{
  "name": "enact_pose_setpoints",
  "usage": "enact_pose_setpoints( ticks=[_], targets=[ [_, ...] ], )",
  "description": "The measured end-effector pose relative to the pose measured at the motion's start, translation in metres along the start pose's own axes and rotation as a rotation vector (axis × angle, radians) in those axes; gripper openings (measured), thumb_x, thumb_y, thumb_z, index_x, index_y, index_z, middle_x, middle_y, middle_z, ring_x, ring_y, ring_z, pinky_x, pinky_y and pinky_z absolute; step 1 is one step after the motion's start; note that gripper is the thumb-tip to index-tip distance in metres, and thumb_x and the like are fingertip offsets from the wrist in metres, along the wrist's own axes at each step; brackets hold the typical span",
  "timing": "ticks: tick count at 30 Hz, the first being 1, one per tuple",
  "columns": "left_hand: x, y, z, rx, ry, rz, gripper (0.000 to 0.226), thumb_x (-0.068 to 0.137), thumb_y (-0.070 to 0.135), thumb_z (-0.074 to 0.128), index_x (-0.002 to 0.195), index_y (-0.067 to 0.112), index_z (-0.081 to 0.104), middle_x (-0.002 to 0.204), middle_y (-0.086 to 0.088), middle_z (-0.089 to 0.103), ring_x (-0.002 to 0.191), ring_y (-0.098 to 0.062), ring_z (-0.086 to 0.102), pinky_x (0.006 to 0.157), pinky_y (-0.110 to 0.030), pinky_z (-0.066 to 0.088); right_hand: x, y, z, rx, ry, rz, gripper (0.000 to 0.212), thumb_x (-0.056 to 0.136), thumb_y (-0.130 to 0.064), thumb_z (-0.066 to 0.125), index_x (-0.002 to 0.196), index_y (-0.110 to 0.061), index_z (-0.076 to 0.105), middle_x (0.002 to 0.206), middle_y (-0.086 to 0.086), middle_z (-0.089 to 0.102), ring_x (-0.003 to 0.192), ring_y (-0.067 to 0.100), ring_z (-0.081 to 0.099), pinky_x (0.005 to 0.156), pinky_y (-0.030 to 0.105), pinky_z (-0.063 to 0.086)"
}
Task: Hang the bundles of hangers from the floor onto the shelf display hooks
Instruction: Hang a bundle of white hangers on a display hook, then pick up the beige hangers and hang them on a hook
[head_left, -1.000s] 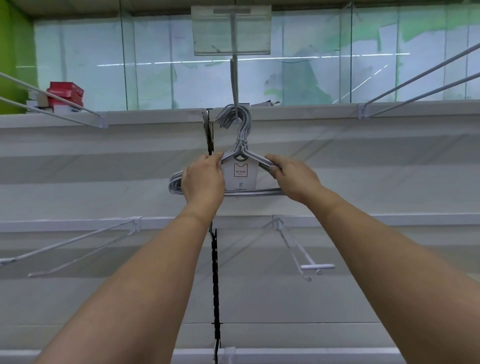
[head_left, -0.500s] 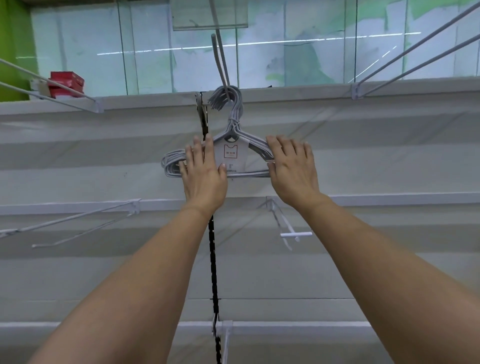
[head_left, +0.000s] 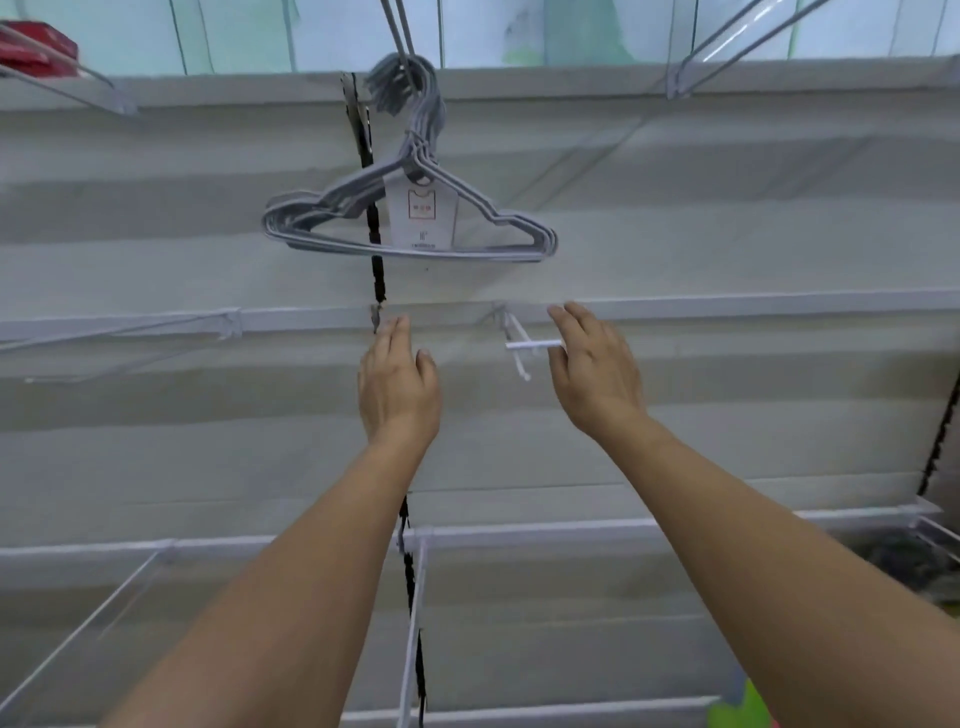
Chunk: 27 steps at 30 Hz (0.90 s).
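A bundle of grey wire hangers (head_left: 322, 218) with a white paper label hangs by its hooks from a display hook (head_left: 397, 26) at the top of the shelf wall. Nothing touches the bundle. My left hand (head_left: 397, 382) is below it, fingers straight and empty. My right hand (head_left: 595, 364) is lower right of the bundle, fingers relaxed and empty, just in front of a short white display hook (head_left: 522, 348) on the middle rail.
Long wire hooks jut from the rails at upper left (head_left: 67, 85), upper right (head_left: 727, 47) and middle left (head_left: 119, 343). A black slotted upright (head_left: 376, 260) runs down the shelf wall. Red boxes (head_left: 36, 49) sit at top left. Lower wire hooks (head_left: 415, 623) stick out near my forearms.
Both hands have let go of the hanger bundle and dropped below it. The bundle now hangs free on the top hook. The view has tilted downward.
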<state>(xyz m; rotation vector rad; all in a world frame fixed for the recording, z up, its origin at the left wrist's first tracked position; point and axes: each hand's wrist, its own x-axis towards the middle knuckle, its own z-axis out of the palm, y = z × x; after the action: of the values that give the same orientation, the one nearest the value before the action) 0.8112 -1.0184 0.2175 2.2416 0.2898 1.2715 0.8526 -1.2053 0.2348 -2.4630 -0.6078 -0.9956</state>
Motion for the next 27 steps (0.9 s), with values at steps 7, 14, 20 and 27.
enact_pose_setpoints(
  ticks=[7, 14, 20, 27],
  targets=[
    [-0.082, -0.016, 0.020, -0.006, -0.248, -0.155, 0.044, 0.101, 0.020, 0.033, 0.144, 0.010, 0.037, 0.149, -0.008, 0.039, 0.133, -0.027, 0.039, 0.107, -0.036, 0.031, -0.086, 0.011, 0.020, -0.057, -0.159, 0.113, 0.041, 0.101, -0.023, 0.037, 0.141, -0.016, 0.042, 0.146, 0.004, 0.042, 0.126, 0.028, 0.043, 0.106, 0.035, 0.028],
    [-0.169, -0.028, 0.023, -0.046, -0.454, -0.186, 0.044, 0.102, 0.022, 0.032, 0.144, 0.009, 0.038, 0.151, -0.006, 0.037, 0.137, -0.022, 0.035, 0.110, -0.030, 0.027, -0.186, 0.008, 0.033, -0.076, -0.266, 0.201, 0.045, 0.094, -0.026, 0.034, 0.131, -0.009, 0.054, 0.134, 0.012, 0.055, 0.118, 0.032, 0.053, 0.101, 0.039, 0.038],
    [-0.237, -0.034, 0.018, -0.040, -0.620, -0.173, 0.042, 0.102, 0.024, 0.032, 0.141, 0.013, 0.041, 0.145, -0.007, 0.044, 0.128, -0.028, 0.045, 0.101, -0.034, 0.037, -0.282, 0.003, 0.027, -0.103, -0.364, 0.364, 0.040, 0.097, -0.026, 0.034, 0.130, -0.013, 0.053, 0.129, 0.008, 0.056, 0.113, 0.032, 0.054, 0.092, 0.037, 0.042],
    [-0.336, -0.023, 0.019, -0.081, -0.871, -0.089, 0.040, 0.101, 0.020, 0.035, 0.138, 0.009, 0.045, 0.143, -0.010, 0.047, 0.126, -0.028, 0.047, 0.099, -0.031, 0.036, -0.398, 0.021, 0.002, -0.128, -0.412, 0.597, 0.032, 0.099, -0.022, 0.040, 0.127, -0.014, 0.052, 0.122, 0.009, 0.059, 0.109, 0.031, 0.055, 0.086, 0.039, 0.044]
  ],
)
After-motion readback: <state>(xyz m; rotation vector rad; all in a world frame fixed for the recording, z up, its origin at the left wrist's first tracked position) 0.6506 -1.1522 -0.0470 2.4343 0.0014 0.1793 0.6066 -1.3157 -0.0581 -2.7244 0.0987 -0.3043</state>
